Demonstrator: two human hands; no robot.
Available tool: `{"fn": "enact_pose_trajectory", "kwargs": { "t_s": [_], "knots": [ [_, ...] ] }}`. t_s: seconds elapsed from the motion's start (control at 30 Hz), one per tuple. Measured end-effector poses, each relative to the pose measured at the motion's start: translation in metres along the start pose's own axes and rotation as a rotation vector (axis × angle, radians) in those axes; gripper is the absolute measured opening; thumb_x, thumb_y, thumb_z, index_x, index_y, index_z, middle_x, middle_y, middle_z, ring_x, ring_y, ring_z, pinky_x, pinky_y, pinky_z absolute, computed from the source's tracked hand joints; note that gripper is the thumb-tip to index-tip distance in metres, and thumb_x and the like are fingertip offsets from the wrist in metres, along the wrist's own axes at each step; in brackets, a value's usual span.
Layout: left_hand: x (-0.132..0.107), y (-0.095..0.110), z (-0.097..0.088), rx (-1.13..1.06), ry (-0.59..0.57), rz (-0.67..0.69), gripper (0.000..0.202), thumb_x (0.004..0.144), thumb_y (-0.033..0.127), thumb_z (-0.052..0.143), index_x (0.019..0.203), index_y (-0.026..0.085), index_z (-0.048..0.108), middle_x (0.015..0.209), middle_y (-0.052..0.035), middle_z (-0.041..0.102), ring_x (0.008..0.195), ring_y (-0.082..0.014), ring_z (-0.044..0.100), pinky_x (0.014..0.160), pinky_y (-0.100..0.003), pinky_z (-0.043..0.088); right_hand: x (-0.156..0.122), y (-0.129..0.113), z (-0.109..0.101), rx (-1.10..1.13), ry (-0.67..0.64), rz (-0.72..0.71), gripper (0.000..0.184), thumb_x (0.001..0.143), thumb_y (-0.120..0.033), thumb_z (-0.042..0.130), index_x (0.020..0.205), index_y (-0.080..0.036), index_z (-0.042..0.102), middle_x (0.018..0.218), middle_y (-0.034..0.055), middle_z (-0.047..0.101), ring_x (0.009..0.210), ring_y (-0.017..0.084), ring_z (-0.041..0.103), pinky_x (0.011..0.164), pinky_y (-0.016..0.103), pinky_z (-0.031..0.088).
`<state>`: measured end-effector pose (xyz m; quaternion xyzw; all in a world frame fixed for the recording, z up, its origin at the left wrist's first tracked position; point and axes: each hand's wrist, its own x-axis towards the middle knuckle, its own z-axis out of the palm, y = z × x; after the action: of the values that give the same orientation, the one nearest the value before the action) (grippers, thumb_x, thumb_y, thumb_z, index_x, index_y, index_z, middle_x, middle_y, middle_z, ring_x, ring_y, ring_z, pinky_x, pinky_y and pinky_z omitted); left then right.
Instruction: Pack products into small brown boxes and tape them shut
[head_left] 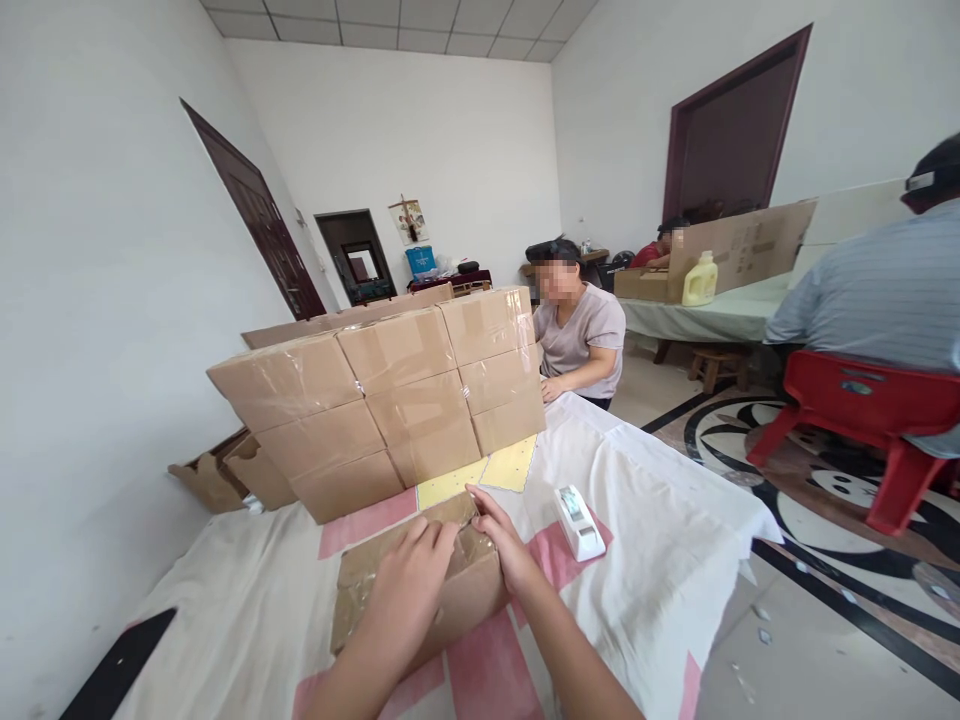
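Observation:
A taped cardboard box (469, 600) lies on the cloth-covered table in front of me. My left hand (420, 560) rests on its top, fingers curled together near the right end. What those fingertips pinch, if anything, is hidden behind the knuckles. At that same end, my right hand (501, 535) grips the box's far corner, its thumb on the top and its fingers along the edge. Clear tape looks wrinkled between the two hands. To the right, apart from both hands, a white tape dispenser (579, 525) lies on the cloth.
Stacked cardboard boxes (420, 420) form a wall just beyond my hands. A co-worker (581, 330) sits past its right end. Open cartons (214, 480) are at the left, and a dark flat object (120, 665) lies at the near left. The tablecloth (645, 540) hangs over the right edge.

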<state>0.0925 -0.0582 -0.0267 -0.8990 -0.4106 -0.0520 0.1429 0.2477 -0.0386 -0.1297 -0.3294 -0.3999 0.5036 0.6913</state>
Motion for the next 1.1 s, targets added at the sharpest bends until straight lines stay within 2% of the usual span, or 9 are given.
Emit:
{"fn": "enact_pose_trajectory", "kwargs": {
  "t_s": [0.1,0.17,0.3,0.43,0.53,0.63,0.83,0.97,1.1],
  "knots": [
    [-0.006,0.005,0.001,-0.056,-0.002,-0.033,0.027,0.101,0.026,0.047,0.119,0.02,0.066,0.103,-0.009,0.071,0.1,-0.0272,0.066,0.078,-0.037,0.052,-0.002,-0.002,0.001,0.0,0.009,0.014,0.054,0.08,-0.025,0.058,0.133,-0.031,0.065,0.145,0.0004,0.059,0.141,0.026,0.044,0.118,0.041,0.032],
    [-0.01,0.009,0.004,-0.076,0.007,-0.043,0.034,0.099,0.033,0.052,0.127,0.019,0.063,0.109,-0.0106,0.071,0.107,-0.0287,0.064,0.083,-0.039,0.052,-0.003,-0.003,0.001,0.0,0.012,0.02,0.053,0.081,-0.026,0.059,0.133,-0.031,0.064,0.145,0.0004,0.059,0.14,0.025,0.046,0.118,0.04,0.032],
    [-0.017,0.015,0.018,-0.048,0.042,-0.1,0.045,0.093,0.029,0.057,0.135,0.015,0.061,0.121,-0.0137,0.067,0.115,-0.0315,0.058,0.092,-0.043,0.048,-0.006,-0.002,0.001,0.007,0.029,0.007,0.048,0.082,-0.029,0.061,0.13,-0.029,0.064,0.143,0.0019,0.059,0.138,0.026,0.047,0.118,0.041,0.032],
    [-0.02,0.019,0.025,-0.009,0.091,-0.186,0.04,0.091,0.028,0.058,0.128,0.017,0.067,0.115,-0.013,0.068,0.106,-0.0309,0.059,0.089,-0.043,0.047,-0.007,0.002,0.0,0.003,0.012,-0.021,0.039,0.085,-0.032,0.06,0.123,-0.026,0.064,0.135,0.0042,0.063,0.133,0.027,0.051,0.115,0.042,0.035],
    [-0.021,0.019,0.03,-0.003,0.16,-0.208,0.035,0.09,0.028,0.06,0.123,0.02,0.071,0.124,-0.0124,0.068,0.113,-0.0321,0.059,0.091,-0.044,0.047,-0.007,0.004,-0.002,0.009,-0.002,-0.029,0.037,0.087,-0.032,0.06,0.123,-0.026,0.063,0.133,0.0038,0.063,0.132,0.027,0.052,0.113,0.041,0.036],
    [-0.023,0.015,0.042,0.009,0.21,-0.155,0.034,0.09,0.026,0.06,0.122,0.021,0.071,0.134,-0.0096,0.067,0.122,-0.0312,0.059,0.099,-0.046,0.046,-0.007,0.004,-0.003,-0.006,-0.02,-0.064,0.035,0.088,-0.032,0.059,0.122,-0.026,0.064,0.129,0.0037,0.064,0.127,0.027,0.054,0.11,0.041,0.039],
    [-0.027,0.006,0.062,0.044,0.262,-0.012,0.035,0.095,0.019,0.051,0.127,0.021,0.066,0.13,-0.0062,0.071,0.119,-0.0259,0.067,0.105,-0.046,0.047,-0.009,0.004,-0.001,-0.039,-0.009,-0.1,0.034,0.09,-0.043,0.062,0.118,-0.026,0.066,0.123,0.0052,0.067,0.121,0.029,0.058,0.108,0.043,0.041],
    [-0.03,-0.002,0.063,0.022,0.284,0.038,0.032,0.097,0.021,0.05,0.125,0.026,0.066,0.127,-0.0045,0.072,0.119,-0.0239,0.067,0.104,-0.043,0.049,-0.013,0.002,-0.004,-0.089,-0.03,-0.116,0.041,0.092,-0.052,0.061,0.125,-0.027,0.064,0.133,0.006,0.064,0.128,0.028,0.055,0.113,0.044,0.038],
    [-0.039,-0.006,0.073,0.034,0.338,0.086,0.028,0.097,0.021,0.053,0.121,0.026,0.065,0.122,-0.0044,0.074,0.114,-0.0226,0.069,0.104,-0.042,0.047,-0.027,-0.002,-0.019,-0.216,-0.096,-0.121,0.049,0.096,-0.054,0.057,0.139,-0.029,0.057,0.147,0.0068,0.055,0.141,0.028,0.045,0.12,0.047,0.029]
  ]
}}
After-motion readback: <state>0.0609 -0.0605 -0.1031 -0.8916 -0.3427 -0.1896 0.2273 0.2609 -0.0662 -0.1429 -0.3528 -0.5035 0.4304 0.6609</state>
